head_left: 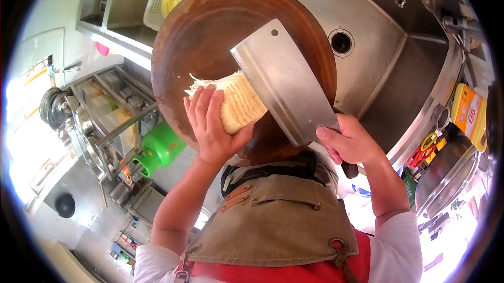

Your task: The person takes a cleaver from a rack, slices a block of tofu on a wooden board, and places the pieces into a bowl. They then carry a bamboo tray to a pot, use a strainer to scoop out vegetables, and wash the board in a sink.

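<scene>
A pale yellow piece of bamboo shoot (pixel 242 105), ridged with rows of small dots and ragged at its far end, rests on a round brown wooden chopping block (pixel 210 31). My left hand (pixel 209 123) grips it from the left, fingers over its top and thumb at the near side. In my right hand (pixel 350 141) is a broad steel cleaver (pixel 286 86), its dark handle partly hidden by the fingers. The wide blade slants across the block and overlaps the shoot's right side in this view.
A steel sink (pixel 367 26) with a round drain lies right of the block. A white basket (pixel 157 2) holding yellow pieces and a bowl stands beyond it. A green gas cylinder (pixel 164 144) and a metal rack (pixel 113 133) are at left; red-and-yellow scissors (pixel 421 151) at right.
</scene>
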Demonstrator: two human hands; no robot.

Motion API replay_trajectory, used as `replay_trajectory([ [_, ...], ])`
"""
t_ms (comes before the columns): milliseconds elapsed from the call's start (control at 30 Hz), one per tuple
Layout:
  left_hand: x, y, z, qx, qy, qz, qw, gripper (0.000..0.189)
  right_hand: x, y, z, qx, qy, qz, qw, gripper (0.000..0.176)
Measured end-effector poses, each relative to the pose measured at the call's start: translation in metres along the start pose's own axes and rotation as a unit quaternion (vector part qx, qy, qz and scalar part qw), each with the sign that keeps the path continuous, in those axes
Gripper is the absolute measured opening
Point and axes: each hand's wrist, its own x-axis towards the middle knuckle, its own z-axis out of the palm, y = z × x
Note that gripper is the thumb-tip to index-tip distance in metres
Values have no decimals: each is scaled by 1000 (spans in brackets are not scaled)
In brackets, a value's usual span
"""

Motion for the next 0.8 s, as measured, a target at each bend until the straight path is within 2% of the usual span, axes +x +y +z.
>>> replay_trajectory([
  [333,0,-1,3,-6,4,5,1000,76,2,4,-1,7,5,-6,1000,24],
  [433,-2,-4,5,-6,4,7,1000,76,4,-8,3,-7,0,28,1000,22],
  [533,-6,-11,7,-14,4,18,1000,78,25,-18,11,-74,-57,49,994,26],
  [633,-8,-19,9,-45,20,29,998,82,46,-30,39,-62,-60,11,996,31],
  [667,-9,-23,7,-73,33,29,996,84,47,-32,52,-114,-45,-7,992,24],
  [700,-10,-26,6,-101,45,30,993,85,41,-31,65,-164,-28,-92,982,24],
  [733,-13,-25,4,-101,94,33,990,90,34,-33,76,-212,-10,-174,962,24],
  [800,-14,-21,-14,-119,168,63,977,91,12,-53,84,-141,-90,-135,977,24],
])
